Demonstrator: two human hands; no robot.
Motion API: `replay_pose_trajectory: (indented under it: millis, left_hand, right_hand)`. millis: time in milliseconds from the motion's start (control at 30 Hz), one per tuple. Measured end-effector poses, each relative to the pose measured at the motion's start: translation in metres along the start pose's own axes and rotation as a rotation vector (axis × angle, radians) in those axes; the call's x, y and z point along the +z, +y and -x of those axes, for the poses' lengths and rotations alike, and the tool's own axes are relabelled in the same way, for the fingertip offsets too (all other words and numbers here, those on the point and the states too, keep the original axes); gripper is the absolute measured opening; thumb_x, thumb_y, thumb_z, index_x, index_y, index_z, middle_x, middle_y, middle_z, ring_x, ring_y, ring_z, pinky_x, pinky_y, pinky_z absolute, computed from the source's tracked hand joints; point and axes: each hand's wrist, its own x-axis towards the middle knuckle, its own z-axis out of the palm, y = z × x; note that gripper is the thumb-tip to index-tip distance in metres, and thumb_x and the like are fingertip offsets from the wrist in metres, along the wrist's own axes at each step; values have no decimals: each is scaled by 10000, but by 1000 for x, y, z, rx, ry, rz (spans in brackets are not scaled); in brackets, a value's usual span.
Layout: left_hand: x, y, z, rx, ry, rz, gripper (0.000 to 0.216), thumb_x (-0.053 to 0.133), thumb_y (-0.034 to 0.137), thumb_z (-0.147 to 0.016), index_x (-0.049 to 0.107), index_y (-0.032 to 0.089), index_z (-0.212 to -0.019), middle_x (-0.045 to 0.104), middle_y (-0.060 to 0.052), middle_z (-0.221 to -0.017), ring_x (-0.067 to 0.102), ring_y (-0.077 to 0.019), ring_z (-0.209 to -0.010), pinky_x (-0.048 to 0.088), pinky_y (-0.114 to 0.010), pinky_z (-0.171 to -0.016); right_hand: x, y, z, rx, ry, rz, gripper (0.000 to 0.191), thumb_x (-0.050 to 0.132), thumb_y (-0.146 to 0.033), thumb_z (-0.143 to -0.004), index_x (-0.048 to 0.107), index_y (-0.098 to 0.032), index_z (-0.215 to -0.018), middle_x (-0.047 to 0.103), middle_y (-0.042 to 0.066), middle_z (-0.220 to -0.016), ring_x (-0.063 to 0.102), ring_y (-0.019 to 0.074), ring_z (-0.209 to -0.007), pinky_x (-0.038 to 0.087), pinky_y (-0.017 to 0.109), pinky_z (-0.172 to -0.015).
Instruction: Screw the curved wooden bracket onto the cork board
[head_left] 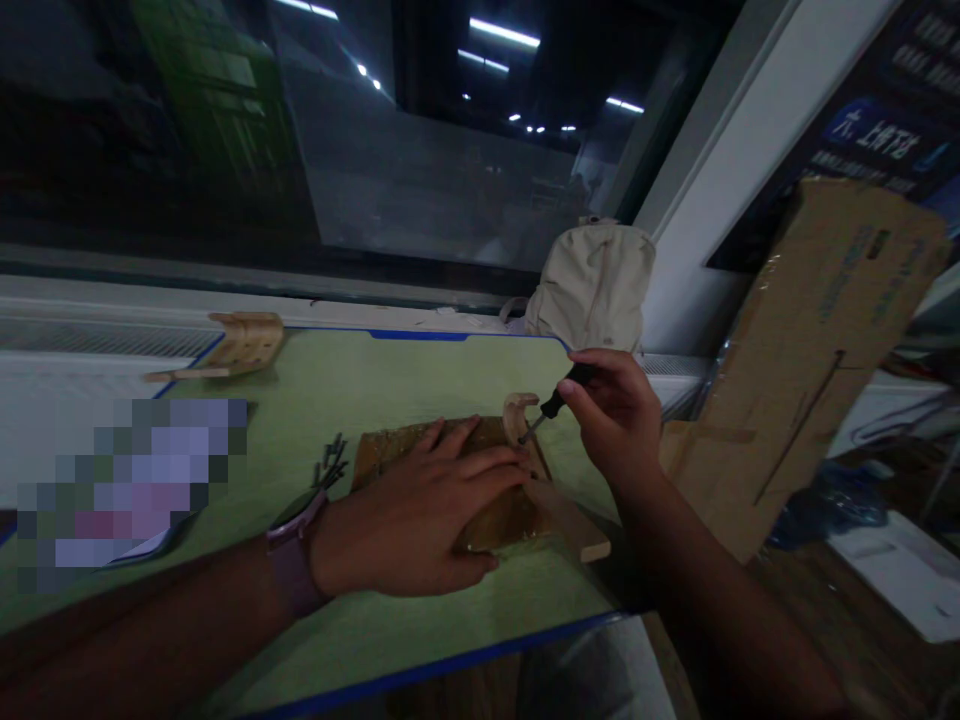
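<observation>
One black-handled screwdriver (553, 404), gripped by the fingers of the right hand (621, 415), tip slanted at a wooden piece (579, 525) near the right edge of the worktop (337, 375); left hand (416, 520), fingers spread, laid beside it, liable to be jabbed should the tip slip.

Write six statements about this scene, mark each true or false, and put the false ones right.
1. The right hand holds a screwdriver. True.
2. The left hand hangs in the air. False: it lies palm down on the brown pad.
3. The screwdriver points down toward the wooden piece. True.
4. Both wrists are bare. False: the left one wears a watch.
5. Nothing lies left of the brown pad. False: screws lie there.
6. A backpack stands by the window. True.
</observation>
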Motion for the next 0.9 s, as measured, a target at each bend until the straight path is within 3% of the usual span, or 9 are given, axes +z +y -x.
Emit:
replay_pose_trajectory:
  millis: [133, 200, 300, 433, 700, 900]
  left_hand:
    - [1, -2, 0, 12, -4, -1, 769, 749, 377, -876, 444, 266, -1572, 404, -41, -1694, 208, -462, -1583, 211, -688, -1260]
    - [1, -3, 0, 16, -2, -11, 765, 743, 377, -881, 438, 269, -1574, 418, -47, -1684, 213, -456, -1584, 211, -685, -1260]
    - [1, -4, 1, 22, -15, -36, 740, 726, 387, -897, 440, 263, -1568, 405, -48, -1692, 210, -450, -1587, 213, -681, -1260]
    - [0, -4, 1, 24, -44, -58, 738, 707, 405, -915, 419, 253, -1577, 384, -58, -1704, 208, -454, -1588, 227, -685, -1252]
    - [4, -8, 2, 51, 1, -12, 726, 728, 391, -910, 427, 282, -1561, 404, -65, -1694, 212, -458, -1591, 216, -703, -1249]
    - [1, -3, 1, 30, 10, 1, 718, 739, 363, -888, 465, 274, -1546, 446, -79, -1667, 259, -465, -1576, 234, -710, -1246]
  right_hand:
    - [-1, -1, -2, -105, -27, 129, 215, 599, -432, -1038, 762, -320, -1122, 760, 45, -1020, 712, 221, -943, 590, 424, -863]
    - [0, 0, -2, -62, -44, 58, 248, 556, -450, -1058, 750, -328, -1154, 769, 50, -1092, 725, 233, -1033, 596, 439, -912]
    - [5, 4, 0, 74, -56, -149, 263, 603, -511, -1027, 720, -328, -1175, 775, 40, -1128, 761, 221, -1030, 630, 434, -928]
    - [7, 12, -3, 183, -83, -322, 354, 708, -598, -932, 703, -305, -1131, 775, 23, -1021, 773, 204, -883, 663, 441, -873]
    - [8, 23, -9, 166, 34, -215, 466, 840, -667, -758, 727, -282, -993, 623, -19, -815, 610, 156, -721, 589, 317, -687]
    - [7, 17, -6, 193, 28, -294, 390, 754, -638, -867, 732, -284, -1028, 744, 26, -962, 736, 191, -899, 629, 372, -832]
